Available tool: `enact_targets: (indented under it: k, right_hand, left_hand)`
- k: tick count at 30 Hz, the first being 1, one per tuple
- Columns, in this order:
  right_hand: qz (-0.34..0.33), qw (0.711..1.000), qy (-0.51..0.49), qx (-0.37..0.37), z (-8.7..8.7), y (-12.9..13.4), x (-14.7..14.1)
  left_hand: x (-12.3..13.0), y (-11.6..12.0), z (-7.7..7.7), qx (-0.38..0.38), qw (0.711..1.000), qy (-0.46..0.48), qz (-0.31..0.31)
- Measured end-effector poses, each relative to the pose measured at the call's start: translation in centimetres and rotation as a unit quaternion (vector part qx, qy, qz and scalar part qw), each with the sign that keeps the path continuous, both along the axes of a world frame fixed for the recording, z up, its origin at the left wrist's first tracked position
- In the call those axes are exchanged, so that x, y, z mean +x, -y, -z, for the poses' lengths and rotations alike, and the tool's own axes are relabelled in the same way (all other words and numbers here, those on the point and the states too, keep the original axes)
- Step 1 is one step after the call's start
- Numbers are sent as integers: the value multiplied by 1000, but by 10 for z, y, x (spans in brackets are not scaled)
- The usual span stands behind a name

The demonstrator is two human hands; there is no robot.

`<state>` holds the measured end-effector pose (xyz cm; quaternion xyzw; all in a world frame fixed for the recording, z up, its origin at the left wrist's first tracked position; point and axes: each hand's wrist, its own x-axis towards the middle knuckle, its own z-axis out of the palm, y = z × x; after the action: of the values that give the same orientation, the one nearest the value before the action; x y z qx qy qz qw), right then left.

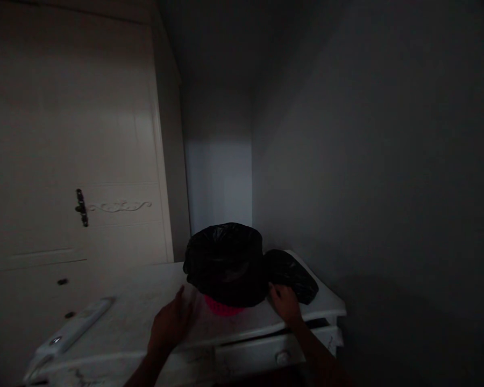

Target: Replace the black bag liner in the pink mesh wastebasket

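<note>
A pink basket (225, 308) stands on the white dresser top, with a black plastic bag (228, 266) over its rim and most of its sides. Only the basket's lower part shows. To its left, my left hand (172, 322) is open, fingers apart, near the basket and holding nothing. On the right, my right hand (283, 302) has its fingers bent together at the edge of the black plastic; what they hold is too dark to make out. More black plastic (292, 273) lies on the dresser beyond that hand.
The dresser (133, 317) has drawers with a round knob (283, 357) in front. A long white object (78, 325) lies along its left side. A white wardrobe (116, 140) rises at the left, and a grey wall (367, 161) borders the right.
</note>
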<state>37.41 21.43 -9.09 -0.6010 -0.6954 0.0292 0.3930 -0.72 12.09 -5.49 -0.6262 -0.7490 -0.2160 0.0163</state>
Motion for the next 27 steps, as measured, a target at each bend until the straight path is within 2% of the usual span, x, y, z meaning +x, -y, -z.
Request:
enact_targets:
  k: [5, 10, 14, 17, 22, 27]
  right_hand:
    - [-14, 1000, -20, -7, 3, -2, 0]
    - [-19, 1000, -19, -11, 0, 0, 0]
    - [-16, 1000, -14, -20, -2, 1, 1]
    - [-16, 1000, -17, -14, -3, 1, 0]
    - [-21, 1000, -16, -7, -4, 2, 0]
    - [-24, 1000, -14, -12, -3, 1, 2]
  left_hand:
    - [-5, -3, 5, -2, 1000, -4, -11]
    - [-14, -7, 15, 19, 997, -66, 39]
    - [-9, -6, 17, 72, 994, -82, -20]
    - [-7, -7, 18, 86, 994, -65, -23]
    - [-10, -9, 16, 73, 997, -4, 8]
    - [-3, -1, 3, -4, 999, 40, 1]
